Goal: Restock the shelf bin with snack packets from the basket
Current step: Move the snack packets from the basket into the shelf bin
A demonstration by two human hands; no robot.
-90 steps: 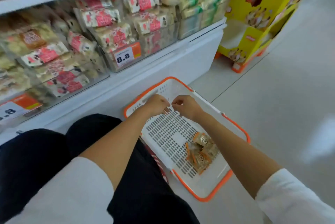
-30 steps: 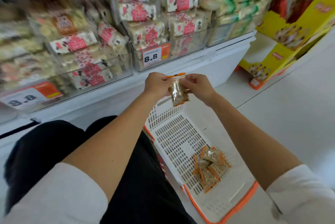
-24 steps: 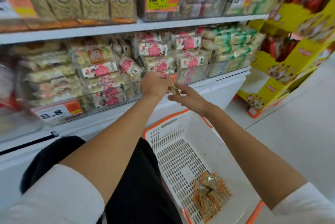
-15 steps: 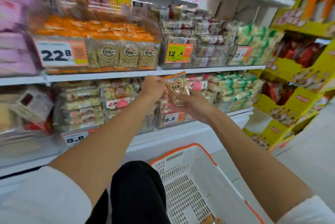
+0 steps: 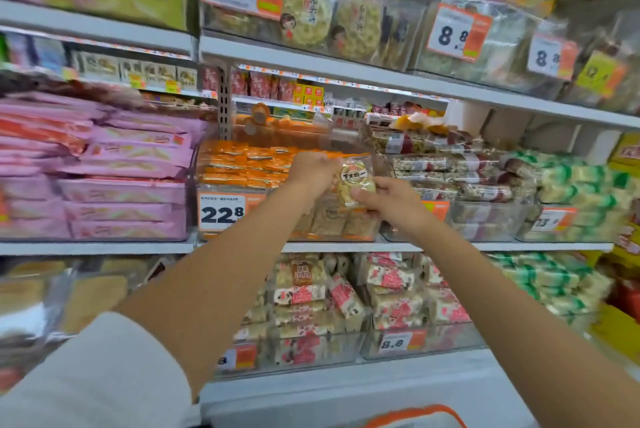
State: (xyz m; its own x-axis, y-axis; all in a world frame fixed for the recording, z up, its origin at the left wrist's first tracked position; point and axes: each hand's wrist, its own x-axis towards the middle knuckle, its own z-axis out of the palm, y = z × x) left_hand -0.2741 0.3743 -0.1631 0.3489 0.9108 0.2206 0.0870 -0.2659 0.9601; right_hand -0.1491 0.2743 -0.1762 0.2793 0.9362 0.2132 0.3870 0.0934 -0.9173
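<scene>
Head view: both arms reach up to a clear shelf bin (image 5: 207, 235) that carries a price tag (image 5: 221, 212) reading 22.8 and is heaped with orange-topped packets. One snack packet (image 5: 356, 181) is held upright in the air just in front of the bin's right end, level with its rim, round label facing the camera. The left hand (image 5: 313, 173) pinches the packet's upper left edge, fingers curled. The right hand (image 5: 391, 199) pinches its lower right corner, thumb on the front face. Left of the bin lie stacked pink packs (image 5: 121, 185); right of it, green-striped packs (image 5: 571, 192); on the shelf below it, red-and-white packs (image 5: 391, 289). Far below the bin, only an orange strip of the basket (image 5: 415, 415) rim shows at the frame's bottom edge.
</scene>
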